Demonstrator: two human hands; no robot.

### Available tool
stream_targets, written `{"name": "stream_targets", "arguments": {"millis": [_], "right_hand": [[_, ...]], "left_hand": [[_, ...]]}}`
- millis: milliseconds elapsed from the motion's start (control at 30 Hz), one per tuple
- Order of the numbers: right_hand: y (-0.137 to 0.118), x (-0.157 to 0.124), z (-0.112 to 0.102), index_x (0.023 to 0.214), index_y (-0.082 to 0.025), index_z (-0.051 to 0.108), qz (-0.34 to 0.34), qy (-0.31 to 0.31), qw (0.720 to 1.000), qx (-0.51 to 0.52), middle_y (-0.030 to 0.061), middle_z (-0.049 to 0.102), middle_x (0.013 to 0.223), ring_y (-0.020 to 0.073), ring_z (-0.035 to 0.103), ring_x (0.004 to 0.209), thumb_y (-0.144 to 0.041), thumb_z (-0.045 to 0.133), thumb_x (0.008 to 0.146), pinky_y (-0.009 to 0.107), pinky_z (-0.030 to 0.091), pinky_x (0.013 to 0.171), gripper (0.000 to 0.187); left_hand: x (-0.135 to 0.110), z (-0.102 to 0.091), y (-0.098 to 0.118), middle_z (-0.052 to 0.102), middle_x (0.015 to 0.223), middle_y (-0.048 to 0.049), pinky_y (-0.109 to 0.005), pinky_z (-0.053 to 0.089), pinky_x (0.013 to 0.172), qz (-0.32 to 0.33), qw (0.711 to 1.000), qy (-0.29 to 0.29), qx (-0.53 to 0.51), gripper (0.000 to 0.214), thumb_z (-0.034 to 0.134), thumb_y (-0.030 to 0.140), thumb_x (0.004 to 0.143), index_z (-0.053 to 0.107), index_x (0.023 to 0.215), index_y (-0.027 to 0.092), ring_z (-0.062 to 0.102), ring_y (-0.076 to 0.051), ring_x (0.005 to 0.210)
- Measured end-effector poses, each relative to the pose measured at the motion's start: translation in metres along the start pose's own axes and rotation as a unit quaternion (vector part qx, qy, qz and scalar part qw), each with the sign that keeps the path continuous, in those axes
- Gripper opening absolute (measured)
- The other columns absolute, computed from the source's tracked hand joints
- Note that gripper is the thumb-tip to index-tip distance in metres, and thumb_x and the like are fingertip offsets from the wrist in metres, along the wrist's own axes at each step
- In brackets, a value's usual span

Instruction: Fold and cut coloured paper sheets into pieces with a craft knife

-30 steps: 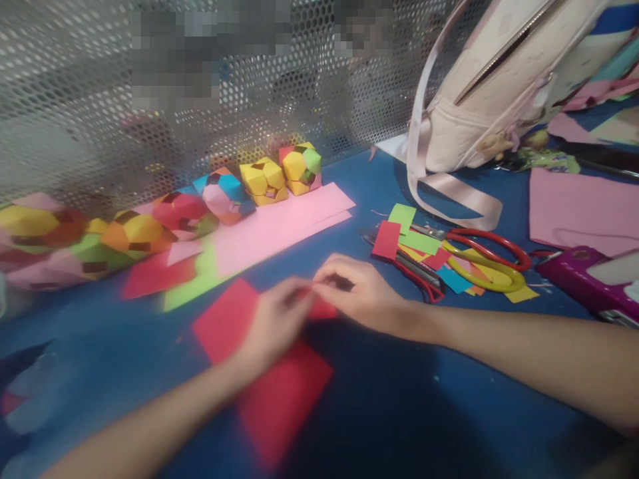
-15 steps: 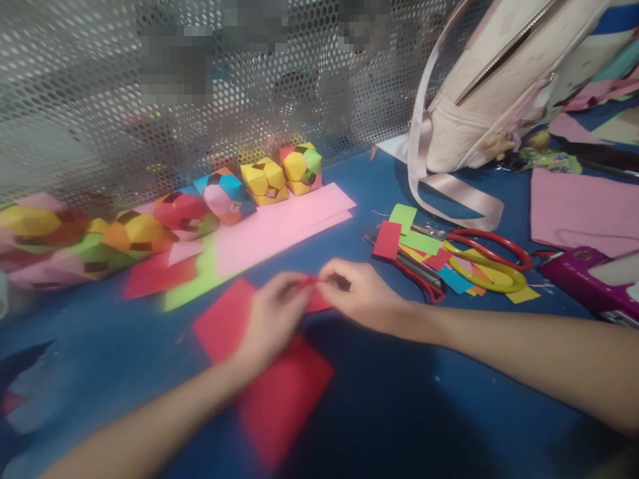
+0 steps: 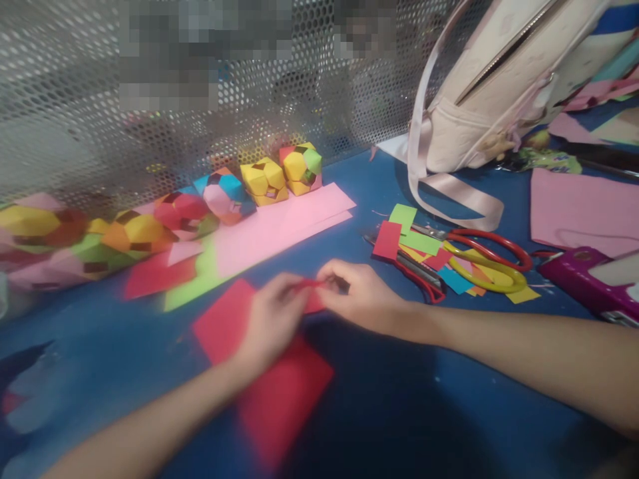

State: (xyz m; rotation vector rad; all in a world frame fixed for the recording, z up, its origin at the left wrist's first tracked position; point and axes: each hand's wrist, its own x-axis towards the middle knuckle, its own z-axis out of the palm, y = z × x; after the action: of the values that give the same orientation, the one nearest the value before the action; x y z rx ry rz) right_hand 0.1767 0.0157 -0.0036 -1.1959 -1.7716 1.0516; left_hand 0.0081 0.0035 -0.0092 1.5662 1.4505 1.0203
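Note:
Between my two hands is a small piece of red paper (image 3: 314, 303), pinched along its far edge, which looks folded. My left hand (image 3: 274, 316) closes on its left end, thumb and fingers together. At the right end, my right hand (image 3: 357, 293) pinches it with thumb and forefinger. Under my left hand and forearm lie red paper sheets (image 3: 294, 386) on the blue table (image 3: 389, 392); the forearm hides part of them. Fingers cover much of the held piece, so its exact fold cannot be made out.
Folded paper balls (image 3: 264, 181) in several colours line the metal mesh (image 3: 344, 113). Pink strips (image 3: 284, 226) and a green sheet (image 3: 192, 289) lie before them. To the right are scissors (image 3: 492, 276) among paper scraps (image 3: 387, 239), a purple tool (image 3: 579, 279) and a pale bag (image 3: 464, 126).
My fingertips have drawn slightly apart along the red paper's far edge, so a little more of it shows between them. Both hands keep their hold; nothing else has moved noticeably.

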Motion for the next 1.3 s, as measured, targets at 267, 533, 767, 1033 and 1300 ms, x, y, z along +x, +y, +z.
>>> {"name": "stream_targets", "arguments": {"millis": [267, 533, 767, 1033, 1300], "right_hand": [[0.006, 0.0, 0.003, 0.066, -0.021, 0.053, -0.036, -0.001, 0.99, -0.134, -0.0051, 0.05, 0.057, 0.012, 0.042, 0.06, -0.019, 0.06, 0.078, 0.027, 0.031, 0.063, 0.014], [0.01, -0.001, 0.004, 0.066, -0.021, 0.054, -0.076, 0.006, 0.989, -0.124, -0.0044, 0.054, 0.058, 0.0121, 0.043, 0.059, -0.021, 0.06, 0.081, 0.028, 0.032, 0.065, 0.016], [0.015, -0.002, 0.005, 0.066, -0.021, 0.057, -0.132, 0.022, 0.982, -0.137, -0.0016, 0.062, 0.063, 0.013, 0.048, 0.061, -0.018, 0.058, 0.083, 0.027, 0.035, 0.068, 0.018], [0.006, -0.002, 0.001, 0.069, -0.021, 0.06, -0.054, 0.01, 0.994, -0.095, -0.0039, 0.059, 0.06, 0.012, 0.049, 0.061, -0.023, 0.062, 0.081, 0.026, 0.035, 0.064, 0.012], [0.002, -0.001, -0.002, 0.063, -0.019, 0.052, -0.038, 0.006, 0.998, -0.059, -0.0043, 0.055, 0.058, 0.0105, 0.047, 0.059, -0.023, 0.051, 0.085, 0.027, 0.033, 0.065, 0.023]], "left_hand": [[-0.002, 0.0, 0.002, 0.064, 0.072, 0.0013, -0.024, 0.047, 0.065, 0.025, 0.999, -0.021, 0.01, 0.004, 0.061, 0.021, 0.074, 0.064, 0.076, 0.019, 0.059, -0.013, 0.068], [-0.004, 0.001, 0.005, 0.059, 0.069, 0.0039, -0.021, 0.044, 0.06, 0.021, 1.0, -0.017, 0.015, 0.003, 0.058, 0.017, 0.071, 0.059, 0.073, 0.019, 0.055, -0.01, 0.063], [-0.004, 0.0, 0.002, 0.061, 0.073, 0.0019, -0.024, 0.047, 0.062, 0.021, 1.0, -0.019, 0.011, 0.004, 0.058, 0.018, 0.073, 0.06, 0.076, 0.019, 0.06, -0.013, 0.069], [-0.004, 0.001, -0.005, 0.063, 0.076, 0.0013, -0.026, 0.049, 0.066, 0.04, 0.999, 0.009, 0.01, 0.004, 0.06, 0.021, 0.078, 0.062, 0.082, 0.02, 0.061, -0.014, 0.072], [-0.003, 0.0, -0.002, 0.067, 0.096, -0.0031, -0.029, 0.051, 0.077, 0.03, 0.999, 0.009, -0.012, 0.016, 0.06, 0.029, 0.083, 0.062, 0.096, 0.02, 0.064, -0.017, 0.088]]}}
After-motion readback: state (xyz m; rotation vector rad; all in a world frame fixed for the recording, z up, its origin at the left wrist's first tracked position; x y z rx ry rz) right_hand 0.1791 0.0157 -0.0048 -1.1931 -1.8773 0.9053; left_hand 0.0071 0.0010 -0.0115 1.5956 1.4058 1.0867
